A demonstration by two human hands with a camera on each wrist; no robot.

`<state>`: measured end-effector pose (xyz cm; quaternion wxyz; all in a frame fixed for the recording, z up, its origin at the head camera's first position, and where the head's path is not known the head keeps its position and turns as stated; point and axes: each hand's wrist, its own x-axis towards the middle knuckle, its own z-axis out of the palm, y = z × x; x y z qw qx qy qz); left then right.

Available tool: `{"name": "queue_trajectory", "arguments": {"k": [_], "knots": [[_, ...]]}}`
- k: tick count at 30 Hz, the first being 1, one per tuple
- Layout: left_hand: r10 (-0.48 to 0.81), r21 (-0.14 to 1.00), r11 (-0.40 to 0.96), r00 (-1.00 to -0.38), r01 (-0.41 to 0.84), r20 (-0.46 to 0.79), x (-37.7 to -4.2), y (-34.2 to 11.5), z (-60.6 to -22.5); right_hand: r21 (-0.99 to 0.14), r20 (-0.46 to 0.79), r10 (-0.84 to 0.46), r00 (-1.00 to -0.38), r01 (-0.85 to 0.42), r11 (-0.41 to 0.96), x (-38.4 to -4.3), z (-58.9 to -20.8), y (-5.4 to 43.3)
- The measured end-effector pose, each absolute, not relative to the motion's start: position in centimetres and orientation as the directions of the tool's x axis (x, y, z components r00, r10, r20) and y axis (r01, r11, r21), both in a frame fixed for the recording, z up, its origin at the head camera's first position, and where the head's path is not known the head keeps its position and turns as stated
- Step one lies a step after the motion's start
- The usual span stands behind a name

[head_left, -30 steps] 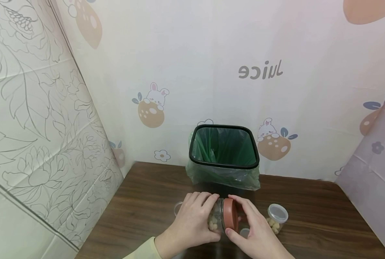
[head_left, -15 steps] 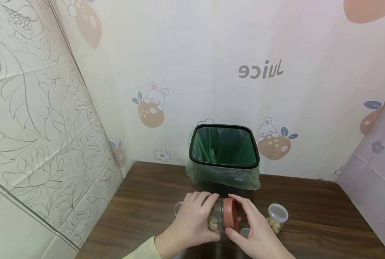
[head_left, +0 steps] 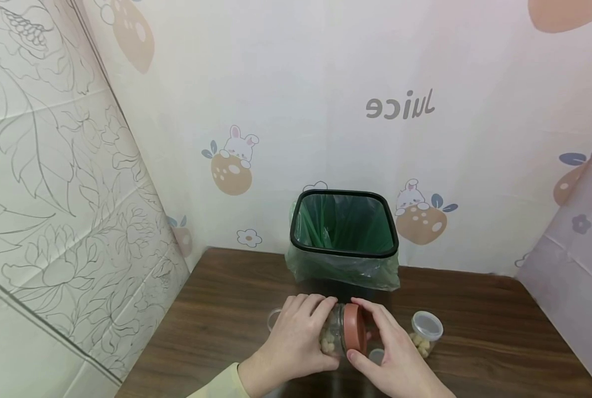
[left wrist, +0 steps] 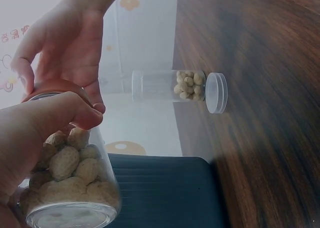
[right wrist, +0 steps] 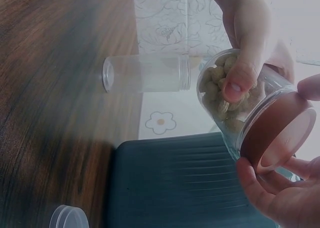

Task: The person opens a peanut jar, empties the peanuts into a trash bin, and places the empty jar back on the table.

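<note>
Mirrored "Juice" (head_left: 400,105) on seemingly cloth backdrop (head_left: 296,83)

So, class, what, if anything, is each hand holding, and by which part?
The left hand grips a clear jar of peanuts round its body; the right hand holds that jar's reddish-brown lid by its edge.

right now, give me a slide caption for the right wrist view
The left hand grips a jar of nuts while the right hand holds its reddish-brown lid.

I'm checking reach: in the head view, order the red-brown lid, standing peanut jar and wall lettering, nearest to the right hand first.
1. Red-brown lid, touching the right hand.
2. Standing peanut jar, to its right.
3. Wall lettering, high at the back.
</note>
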<state>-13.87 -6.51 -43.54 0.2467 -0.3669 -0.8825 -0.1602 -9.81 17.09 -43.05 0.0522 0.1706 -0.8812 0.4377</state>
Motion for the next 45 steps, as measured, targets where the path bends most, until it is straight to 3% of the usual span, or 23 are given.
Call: {"name": "queue_trajectory", "arguments": {"k": [10,27,32,45], "knots": [[0.568,0.117,0.680,-0.621,0.724,0.540,-13.9,-6.5,-43.4,-0.749,0.258,-0.257,-0.931,-0.361,0.556,-9.8,-43.0,17.4],[0.534,0.107,0.703,-0.621,0.703,0.573,-14.0,-6.9,-42.9,-0.655,0.450,-0.230,-0.863,-0.494,0.572,-9.7,-42.9,18.8],[0.503,0.155,0.691,-0.624,0.706,0.598,-14.1,-7.0,-42.7,-0.640,0.482,-0.215,-0.850,-0.509,0.576,-9.9,-43.2,19.1],[0.409,0.345,0.638,-0.683,0.688,0.605,-14.7,-8.0,-42.0,-0.638,0.442,-0.140,-0.886,-0.421,0.645,-10.0,-43.6,19.3]]}}
